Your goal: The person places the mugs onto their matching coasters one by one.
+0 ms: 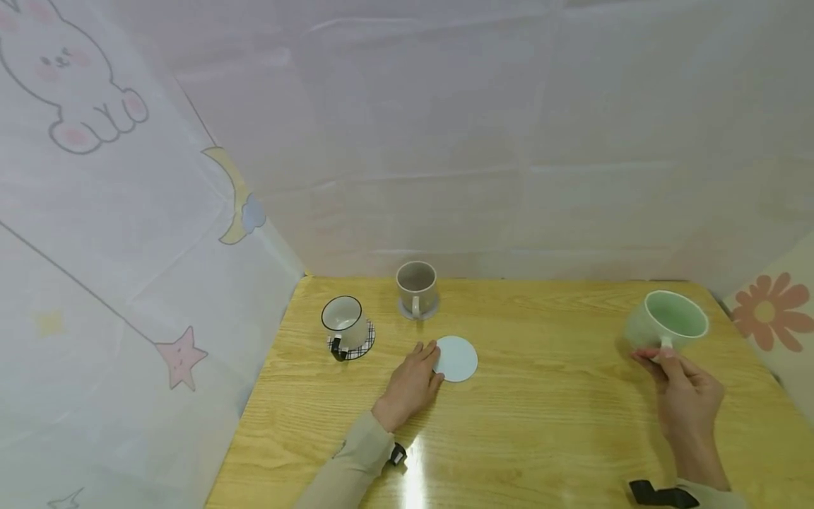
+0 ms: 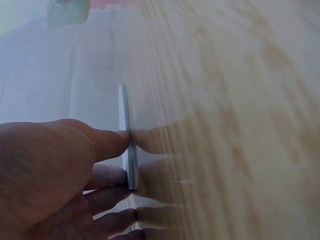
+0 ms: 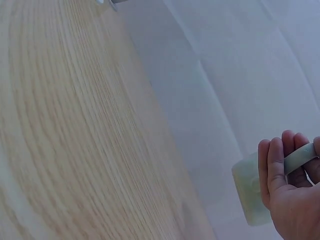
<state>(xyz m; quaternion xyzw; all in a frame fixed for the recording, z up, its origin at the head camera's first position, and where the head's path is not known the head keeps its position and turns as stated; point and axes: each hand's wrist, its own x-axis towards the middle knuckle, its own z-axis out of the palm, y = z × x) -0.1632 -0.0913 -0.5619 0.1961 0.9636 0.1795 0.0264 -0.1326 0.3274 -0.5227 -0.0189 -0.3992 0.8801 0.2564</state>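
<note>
In the head view, my left hand (image 1: 410, 385) holds the left edge of a pale round coaster (image 1: 456, 359), thumb at the near side and fingers at the far side. The left wrist view shows the coaster (image 2: 127, 145) edge-on, flat at the wooden surface, with the thumb against it. Over at the right, my right hand (image 1: 689, 403) grips the handle of a light green mug (image 1: 642, 325), which appears raised off the table. Its opening faces up, slightly tilted. From the right wrist, fingers wrap the handle and partly hide the mug (image 3: 247, 192).
A white mug (image 1: 352, 329) with black rim and handle stands on a plaid coaster (image 1: 365, 346) at the left. Behind, a grey mug (image 1: 417, 283) stands on a light grey coaster (image 1: 429, 311). Printed curtains (image 1: 407, 141) hang around the wooden table (image 1: 521, 438).
</note>
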